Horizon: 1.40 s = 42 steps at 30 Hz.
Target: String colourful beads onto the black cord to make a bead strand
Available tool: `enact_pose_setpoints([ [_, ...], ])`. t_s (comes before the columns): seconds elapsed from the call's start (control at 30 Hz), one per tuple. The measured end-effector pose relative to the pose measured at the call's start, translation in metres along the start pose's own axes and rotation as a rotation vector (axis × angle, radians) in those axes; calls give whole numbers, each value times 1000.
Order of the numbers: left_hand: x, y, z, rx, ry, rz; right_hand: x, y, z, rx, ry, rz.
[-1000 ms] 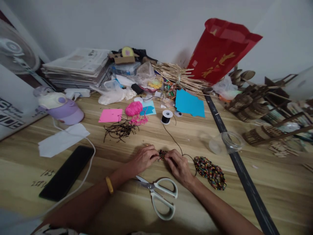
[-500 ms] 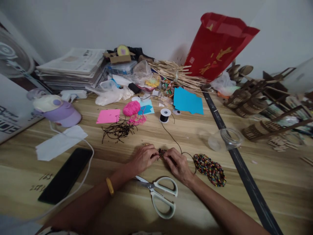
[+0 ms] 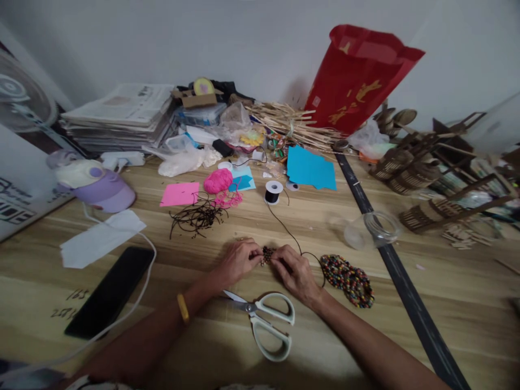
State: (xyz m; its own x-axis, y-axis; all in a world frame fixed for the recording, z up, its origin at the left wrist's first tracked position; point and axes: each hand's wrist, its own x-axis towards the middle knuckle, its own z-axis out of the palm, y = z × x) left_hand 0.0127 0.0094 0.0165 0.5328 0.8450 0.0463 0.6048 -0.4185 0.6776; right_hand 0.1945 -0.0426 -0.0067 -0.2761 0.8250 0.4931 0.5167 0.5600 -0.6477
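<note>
Between my two hands lies a small cluster of brown beads [image 3: 267,255]. My left hand [image 3: 242,259] pinches its left edge with thumb and forefinger. On the other side, the fingertips of my right hand [image 3: 295,270] are closed on the same cluster. A black cord [image 3: 286,229] runs from a white spool [image 3: 273,191] down past my right hand, where it loops. Scissors [image 3: 260,319] with white handles lie partly open just below my hands. To the right of my right hand is a coiled string of multicoloured beads [image 3: 348,281].
A tangle of black cord pieces [image 3: 199,215], pink yarn [image 3: 218,181] and blue card [image 3: 311,169] lie farther back. A phone [image 3: 109,292] and white cable [image 3: 140,292] are at left. Clear tape rolls [image 3: 377,227] and small wooden racks [image 3: 434,211] stand at right.
The view has shifted very slightly. Both hands keep nearly the same place and grip on the bead cluster.
</note>
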Motion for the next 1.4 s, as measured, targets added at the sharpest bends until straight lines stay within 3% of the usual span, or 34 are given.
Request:
enact_pose_setpoints([
  [0.17, 1, -10, -1, -317, 50, -55, -1, 0, 0, 9, -3, -3],
  [0.47, -5, -13, -1, -737, -125, -162, -3, -4, -2, -42, -20, -84],
  [0.73, -7, -7, -1, -790, -155, -174, -6, -3, -4, -68, -84, -103],
  [1.4, -8, -5, -1, -875, -185, -191, -6, -4, -4, -108, -88, -124],
])
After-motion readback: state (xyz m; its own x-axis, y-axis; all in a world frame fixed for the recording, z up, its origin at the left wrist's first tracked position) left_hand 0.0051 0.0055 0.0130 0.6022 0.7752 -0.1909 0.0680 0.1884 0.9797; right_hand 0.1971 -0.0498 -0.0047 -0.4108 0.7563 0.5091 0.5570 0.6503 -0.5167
